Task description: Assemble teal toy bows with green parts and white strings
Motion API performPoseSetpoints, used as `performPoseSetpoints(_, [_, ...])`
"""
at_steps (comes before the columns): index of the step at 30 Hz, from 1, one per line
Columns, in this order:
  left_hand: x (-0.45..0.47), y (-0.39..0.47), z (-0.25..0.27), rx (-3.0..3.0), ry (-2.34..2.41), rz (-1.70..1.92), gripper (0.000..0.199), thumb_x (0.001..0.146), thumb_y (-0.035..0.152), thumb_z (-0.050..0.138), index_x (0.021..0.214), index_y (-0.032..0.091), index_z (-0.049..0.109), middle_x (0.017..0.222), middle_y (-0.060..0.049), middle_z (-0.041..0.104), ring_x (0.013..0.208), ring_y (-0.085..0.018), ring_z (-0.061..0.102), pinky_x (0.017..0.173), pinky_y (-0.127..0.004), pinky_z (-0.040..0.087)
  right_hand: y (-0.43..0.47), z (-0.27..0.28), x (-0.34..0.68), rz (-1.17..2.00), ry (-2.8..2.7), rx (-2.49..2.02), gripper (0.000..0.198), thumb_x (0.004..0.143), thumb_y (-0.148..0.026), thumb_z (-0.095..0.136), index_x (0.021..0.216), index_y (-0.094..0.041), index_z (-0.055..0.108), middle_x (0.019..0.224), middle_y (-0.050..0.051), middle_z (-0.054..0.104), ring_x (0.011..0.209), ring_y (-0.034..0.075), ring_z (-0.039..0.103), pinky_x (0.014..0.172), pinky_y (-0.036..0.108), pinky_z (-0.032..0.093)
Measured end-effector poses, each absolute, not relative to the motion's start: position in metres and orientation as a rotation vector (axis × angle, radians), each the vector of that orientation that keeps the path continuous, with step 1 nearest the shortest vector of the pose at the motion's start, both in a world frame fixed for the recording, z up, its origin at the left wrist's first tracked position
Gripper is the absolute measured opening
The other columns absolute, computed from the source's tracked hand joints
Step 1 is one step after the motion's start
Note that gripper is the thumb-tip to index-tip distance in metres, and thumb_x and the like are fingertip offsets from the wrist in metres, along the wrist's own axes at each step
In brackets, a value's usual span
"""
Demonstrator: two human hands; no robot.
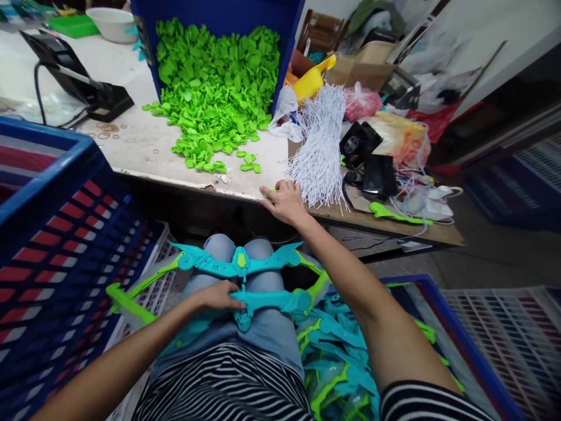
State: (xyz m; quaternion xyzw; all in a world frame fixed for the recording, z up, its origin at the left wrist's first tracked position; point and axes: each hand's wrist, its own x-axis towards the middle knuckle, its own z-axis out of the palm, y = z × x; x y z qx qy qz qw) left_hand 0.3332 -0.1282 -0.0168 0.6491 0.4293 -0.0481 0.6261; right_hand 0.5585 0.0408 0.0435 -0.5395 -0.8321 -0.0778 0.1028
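Across my lap lie two teal plastic bow-shaped parts with lime-green ends. The farther teal part [214, 261] has a small green piece set in its middle. My left hand [219, 296] is closed around the nearer teal part [274, 300] close to its central joint. My right hand [286, 200] reaches to the table's front edge, its fingers bent over a small green plastic piece [274, 190]. A large pile of similar green pieces [214, 99] spills from a tipped blue bin [293, 29] onto the table just beyond that hand.
White strings [319, 146] lie right of my right hand, beside black devices [379, 175] and cables. A blue crate [79, 257] stands at my left. At my right, a blue-rimmed crate [464, 345] and many teal-and-green parts [337, 345]. A black stand [100, 96] is on the table.
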Motion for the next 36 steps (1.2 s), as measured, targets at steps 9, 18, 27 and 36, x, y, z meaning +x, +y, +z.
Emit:
performPoseSetpoints(9, [0.329, -0.132, -0.027, 1.343, 0.986, -0.003, 0.036, 0.065, 0.05, 0.064, 0.073, 0.015, 0.059, 0.068, 0.0, 0.056, 0.066, -0.016, 0.05, 0.059, -0.025, 0.036, 0.057, 0.028, 0.554, 0.048, -2.326, -1.517, 0.031, 0.088, -0.022, 0.048, 0.113, -0.017, 0.066, 0.115, 0.013, 0.058, 0.104, 0.026, 0.05, 0.092, 0.041, 0.04])
performPoseSetpoints(18, [0.325, -0.133, -0.023, 1.252, 0.968, 0.018, 0.05, 0.068, 0.066, 0.059, 0.07, 0.016, 0.06, 0.063, -0.001, 0.06, 0.056, -0.015, 0.052, 0.056, -0.026, 0.037, 0.018, 0.04, 0.546, 0.183, -2.181, -1.432, 0.025, 0.086, -0.028, 0.054, 0.104, -0.018, 0.067, 0.108, 0.011, 0.063, 0.104, 0.026, 0.053, 0.094, 0.044, 0.04])
performPoseSetpoints(27, [0.327, -0.132, -0.03, 1.239, 1.073, 0.067, 0.064, 0.066, 0.077, 0.05, 0.067, 0.014, 0.061, 0.06, -0.001, 0.06, 0.057, -0.015, 0.049, 0.055, -0.026, 0.038, -0.196, -0.022, 0.529, 0.461, -2.455, -0.888, 0.02, 0.091, -0.026, 0.052, 0.104, -0.017, 0.064, 0.106, 0.011, 0.067, 0.098, 0.021, 0.057, 0.082, 0.038, 0.05])
performPoseSetpoints(36, [0.323, -0.131, -0.033, 1.326, 1.009, 0.053, 0.065, 0.066, 0.078, 0.049, 0.066, 0.014, 0.06, 0.058, 0.0, 0.053, 0.056, -0.013, 0.044, 0.054, -0.025, 0.034, -0.215, -0.044, 0.523, 0.419, -2.332, -1.098, 0.02, 0.089, -0.022, 0.055, 0.105, -0.021, 0.066, 0.118, 0.011, 0.063, 0.119, 0.027, 0.048, 0.097, 0.049, 0.044])
